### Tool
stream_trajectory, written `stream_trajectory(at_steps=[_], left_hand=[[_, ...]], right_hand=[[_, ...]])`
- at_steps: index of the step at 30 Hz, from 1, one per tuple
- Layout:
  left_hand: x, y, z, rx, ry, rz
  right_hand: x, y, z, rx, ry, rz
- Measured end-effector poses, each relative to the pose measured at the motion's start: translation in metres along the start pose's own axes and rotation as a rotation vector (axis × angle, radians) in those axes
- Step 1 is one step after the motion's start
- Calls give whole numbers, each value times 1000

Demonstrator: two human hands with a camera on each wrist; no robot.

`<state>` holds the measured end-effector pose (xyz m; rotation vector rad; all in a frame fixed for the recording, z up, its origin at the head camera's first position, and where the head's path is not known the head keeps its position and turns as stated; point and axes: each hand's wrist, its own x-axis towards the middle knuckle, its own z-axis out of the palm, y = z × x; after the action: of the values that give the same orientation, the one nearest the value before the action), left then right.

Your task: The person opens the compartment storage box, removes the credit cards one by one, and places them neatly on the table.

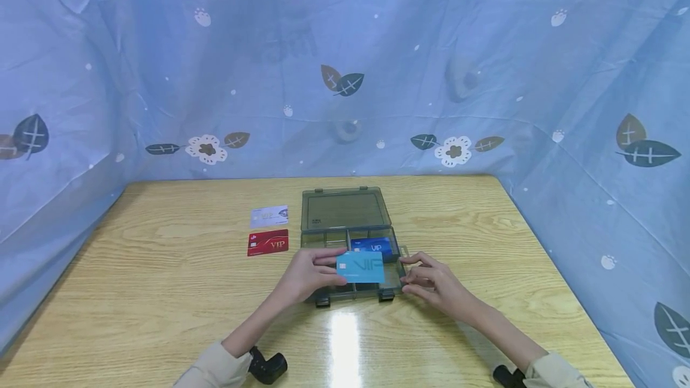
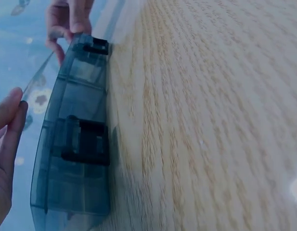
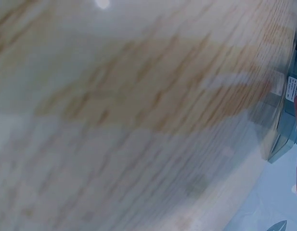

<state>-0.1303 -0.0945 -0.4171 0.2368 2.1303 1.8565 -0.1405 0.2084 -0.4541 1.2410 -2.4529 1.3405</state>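
My left hand (image 1: 305,272) pinches a teal VIP card (image 1: 360,267) by its left end, between thumb and fingers. The card is held over the near part of a dark, see-through compartment box (image 1: 324,238). The box's lid (image 1: 345,208) lies folded back, away from me. A blue VIP card (image 1: 372,245) lies in the right side of the box, partly hidden by the teal one. My right hand (image 1: 433,283) holds the box's right side, with thumb and fingertips at its wall. In the left wrist view, the teal card shows edge-on above the box (image 2: 71,144).
Left of the box lie a white VIP card (image 1: 269,216) and a red VIP card (image 1: 268,242), one behind the other. Two black latches (image 1: 322,301) hang at the box's front. A blue patterned cloth (image 1: 345,76) surrounds the wooden table (image 1: 178,268) at the back and sides.
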Motion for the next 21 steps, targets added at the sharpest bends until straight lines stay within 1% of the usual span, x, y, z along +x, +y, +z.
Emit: stream_trajectory(at_steps=[3, 8, 13, 17, 21], left_hand=[[-2, -1, -4, -2, 5, -5], [-6, -2, -9, 12, -1, 10], [-12, -4, -13, -6, -9, 13], [-17, -6, -17, 6, 1, 17], [-20, -8, -20, 12, 8, 6]], right_hand=[[0, 0, -1, -3, -3, 3], [0, 0, -1, -8, -15, 21], [0, 1, 0, -12, -10, 3], [0, 2, 1, -17, 2, -15], [0, 3, 1, -11, 6, -17]])
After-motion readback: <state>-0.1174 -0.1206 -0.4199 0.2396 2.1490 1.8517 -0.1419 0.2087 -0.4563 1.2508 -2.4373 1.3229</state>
